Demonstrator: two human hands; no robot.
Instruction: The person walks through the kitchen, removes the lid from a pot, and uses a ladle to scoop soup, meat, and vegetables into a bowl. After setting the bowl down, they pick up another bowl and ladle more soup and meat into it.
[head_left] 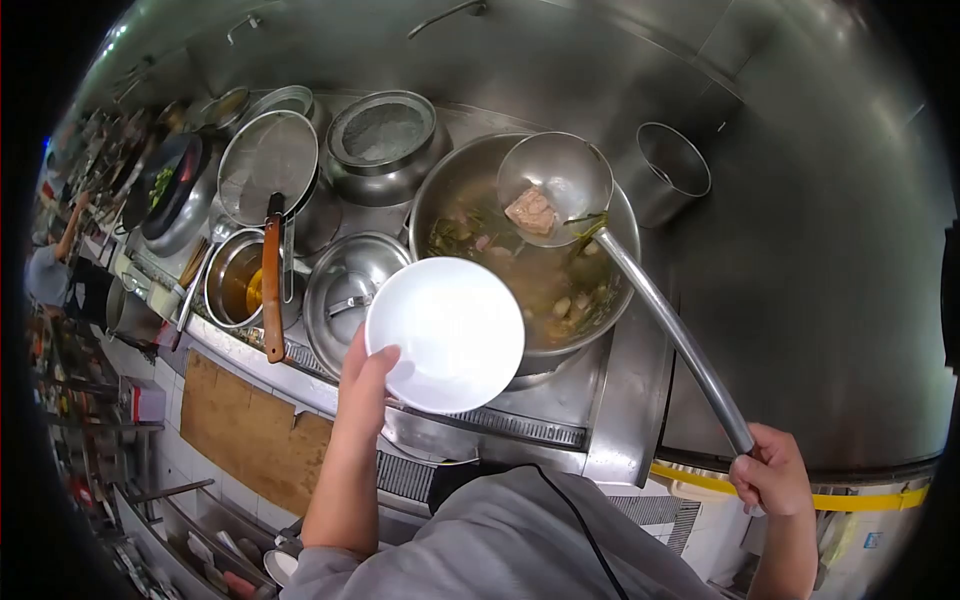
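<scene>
My left hand (pixel 366 372) grips the rim of a white bowl (pixel 447 335), thumb over the edge, and nothing lies in the bowl. My right hand (pixel 770 468) is wrapped round the end of a long metal handle belonging to a ladle (pixel 572 165). The ladle's wide head is over the large pot (pixel 440 165), with a chunk of meat (pixel 531 211) and a few green strands in it. Cloudy broth (pixel 545 270) with leafy bits and pale pieces fills the pot. The bowl hides the pot's lower left rim and part of a metal lid (pixel 318 300).
Left of the pot stand a lidded metal pot (pixel 385 165), a mesh strainer (pixel 262 165) with a wooden handle, and a pot of yellow liquid (pixel 228 290). A tall metal cylinder (pixel 665 200) stands at the right. Another person (pixel 55 265) is at the far left.
</scene>
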